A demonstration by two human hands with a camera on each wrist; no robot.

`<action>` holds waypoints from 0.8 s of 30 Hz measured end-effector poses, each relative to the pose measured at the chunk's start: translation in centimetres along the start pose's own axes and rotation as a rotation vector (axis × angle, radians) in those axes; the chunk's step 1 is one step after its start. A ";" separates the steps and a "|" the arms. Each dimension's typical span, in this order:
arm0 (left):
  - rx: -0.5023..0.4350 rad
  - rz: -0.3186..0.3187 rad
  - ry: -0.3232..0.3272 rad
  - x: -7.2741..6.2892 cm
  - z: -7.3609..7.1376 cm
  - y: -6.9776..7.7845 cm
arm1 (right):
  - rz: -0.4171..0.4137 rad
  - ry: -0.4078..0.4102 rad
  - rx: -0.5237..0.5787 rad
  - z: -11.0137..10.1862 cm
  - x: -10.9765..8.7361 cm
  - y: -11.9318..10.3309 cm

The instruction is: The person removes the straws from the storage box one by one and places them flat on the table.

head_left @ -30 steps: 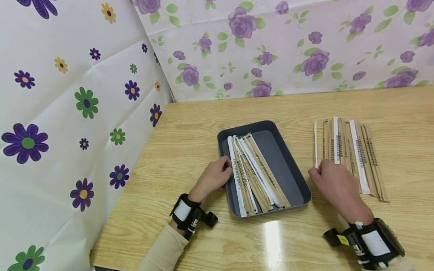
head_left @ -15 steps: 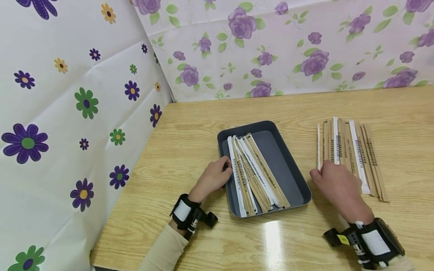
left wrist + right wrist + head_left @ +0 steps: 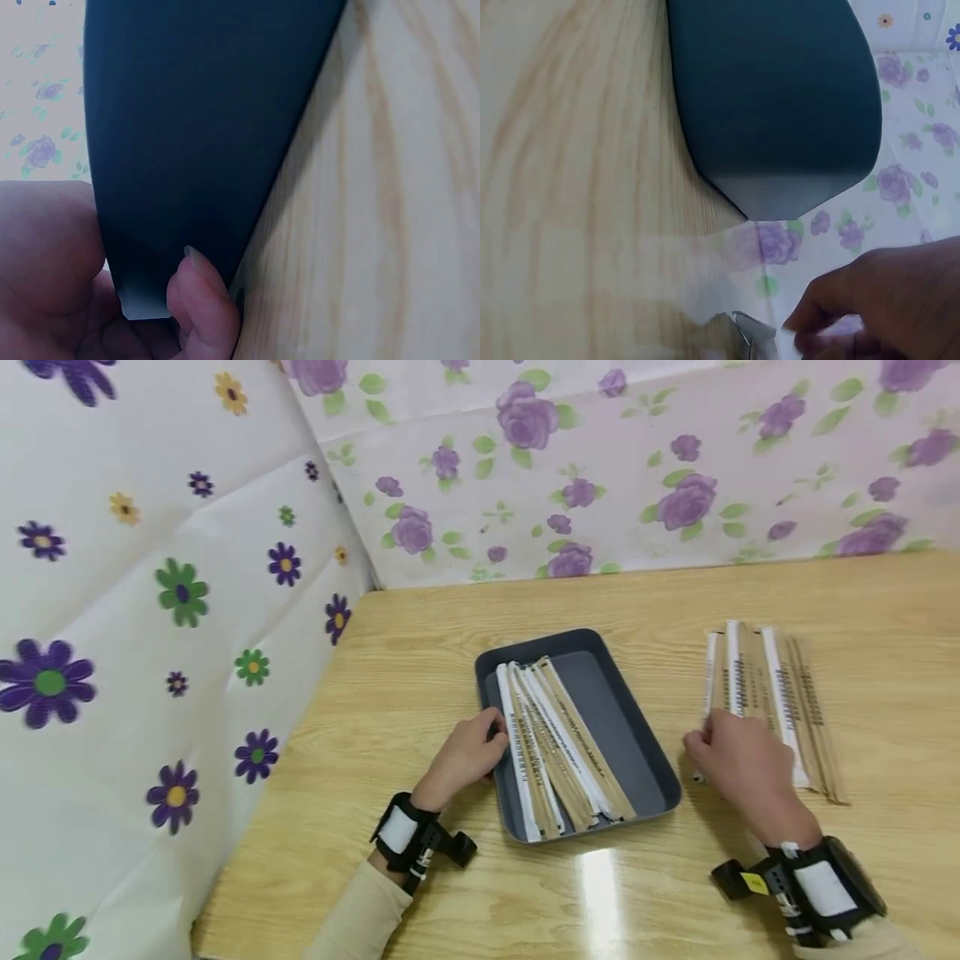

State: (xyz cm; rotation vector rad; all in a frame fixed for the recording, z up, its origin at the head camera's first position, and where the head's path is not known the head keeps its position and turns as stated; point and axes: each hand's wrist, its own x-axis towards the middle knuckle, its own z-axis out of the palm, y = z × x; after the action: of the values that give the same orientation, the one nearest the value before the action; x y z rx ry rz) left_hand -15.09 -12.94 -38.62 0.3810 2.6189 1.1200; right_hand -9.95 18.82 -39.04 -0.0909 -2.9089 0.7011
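Observation:
In the head view, my left hand [image 3: 467,747] grips the left wall of a dark grey tray [image 3: 618,735], with the thumb at the rim. The left wrist view shows the fingers [image 3: 206,307] against the tray's outer side. Several straws in brown and white paper wrappers [image 3: 558,743] lie lengthwise in the tray's left part. Right of the tray, my right hand [image 3: 746,760] pinches a white-wrapped straw [image 3: 711,672] at the left edge of a row of wrapped straws [image 3: 782,693]. That hand covers the row's lower left part. A wrapper end [image 3: 756,334] shows by its fingertips in the right wrist view.
Everything stands on a wood-grain table [image 3: 397,677]. A flowered sheet [image 3: 630,468] hangs behind it, and another [image 3: 112,710] runs along the left side. Black wrist straps with small cameras [image 3: 461,849] sit on both forearms.
The white-wrapped straw at my right hand has shifted right against the row and turned its wider face up. My left hand has kept its hold on the tray. The head view has shifted slightly.

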 end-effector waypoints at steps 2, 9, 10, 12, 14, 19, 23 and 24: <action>0.007 -0.031 0.032 -0.5 -0.5 -0.2 | -0.077 0.058 0.036 0.5 0.3 -1.0; 0.000 -0.073 0.061 -1.1 -1.2 -0.4 | -0.261 0.113 0.075 1.6 0.2 -3.8; -0.002 -0.070 0.057 -1.1 -1.1 -0.3 | -0.279 0.100 0.074 1.6 0.0 -3.9; -0.002 -0.070 0.054 -1.0 -0.8 -0.2 | -0.316 0.083 0.071 1.7 -0.2 -4.0; -0.003 -0.070 0.053 -0.8 -0.5 0.0 | -0.357 0.091 0.063 1.8 -0.5 -4.0; -0.008 -0.062 0.042 -0.4 0.1 0.4 | -0.375 0.055 0.024 2.1 -1.0 -3.7; 0.001 -0.044 0.023 0.1 0.7 0.8 | -0.275 -0.071 0.002 1.8 -1.6 -3.3; 0.004 -0.036 0.016 0.2 0.9 0.9 | -0.246 -0.092 0.001 1.7 -1.8 -3.2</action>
State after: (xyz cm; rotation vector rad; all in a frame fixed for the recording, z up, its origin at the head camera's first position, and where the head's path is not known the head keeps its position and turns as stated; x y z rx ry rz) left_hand -14.89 -11.65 -38.57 0.3249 2.6315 1.1115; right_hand -8.56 15.06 -39.33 0.3020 -2.9339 0.6806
